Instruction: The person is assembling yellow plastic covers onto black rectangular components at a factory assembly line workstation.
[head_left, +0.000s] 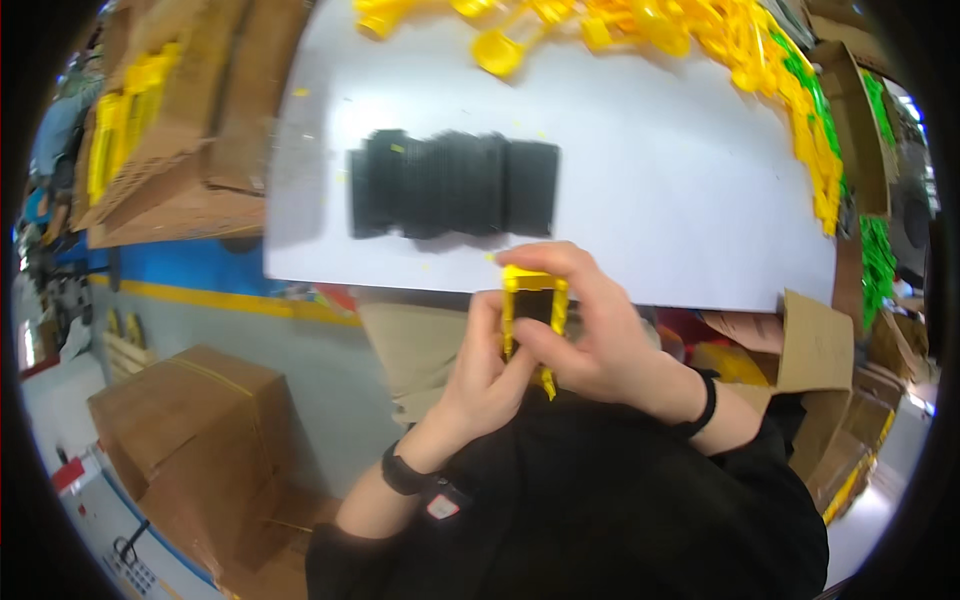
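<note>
Just off the near edge of the white table, both my hands hold a small yellow plastic frame (559, 312) shaped like an upside-down U. A dark flat piece (532, 304) shows between its two sides. My left hand (482, 376) grips the frame's left side with fingers closed. From the right, my right hand (606, 335) curls its fingers over the top and right side, its thumb pressed against the dark piece. Beyond my hands, a row of thin black rectangular pieces (455, 187) lies stacked on edge, slightly blurred.
Yellow plastic parts (660, 25) line the far and right edges of the white table (680, 200), with green ones among them. Cardboard boxes stand at left (190, 420) and right (815, 350). An upper-left carton (180, 190) contains yellow pieces. Small yellow scraps dot the tabletop.
</note>
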